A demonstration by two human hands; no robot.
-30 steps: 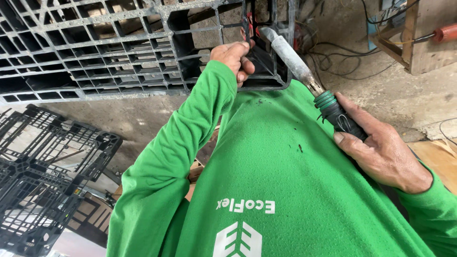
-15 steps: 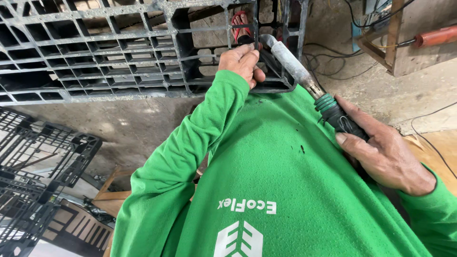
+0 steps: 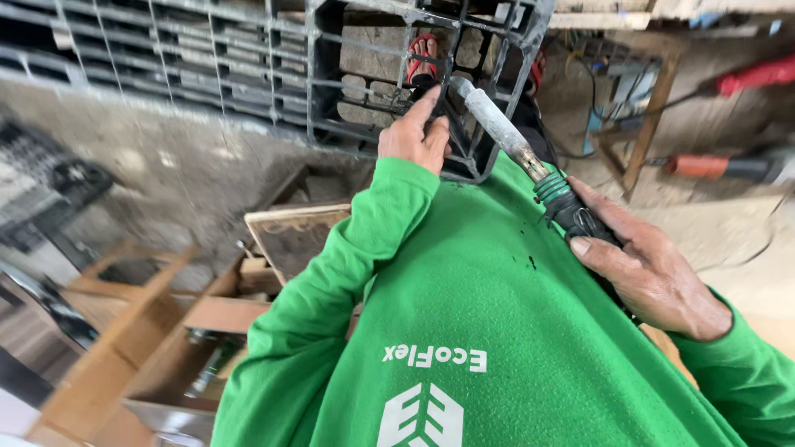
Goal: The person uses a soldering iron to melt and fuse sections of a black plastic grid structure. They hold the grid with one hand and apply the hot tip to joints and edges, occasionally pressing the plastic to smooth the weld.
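Observation:
My right hand grips the black, green-wrapped handle of a heat tool whose grey metal barrel points up and left at the corner of a black plastic pallet. My left hand rests against a bar at that pallet corner, fingers bent, right beside the barrel's tip. Both arms wear green sleeves, and my green shirt fills the lower middle of the view. Through the pallet's grid a foot in a red sandal shows.
Wooden boxes and frames lie on the ground at the lower left. A board lies by my left elbow. A wooden stand with cables and red-handled tools sits at the right on concrete ground.
The view has swung left and down, showing the wooden boxes. The pallet corner sits higher in view. Both hands keep the same hold on the pallet and the tool.

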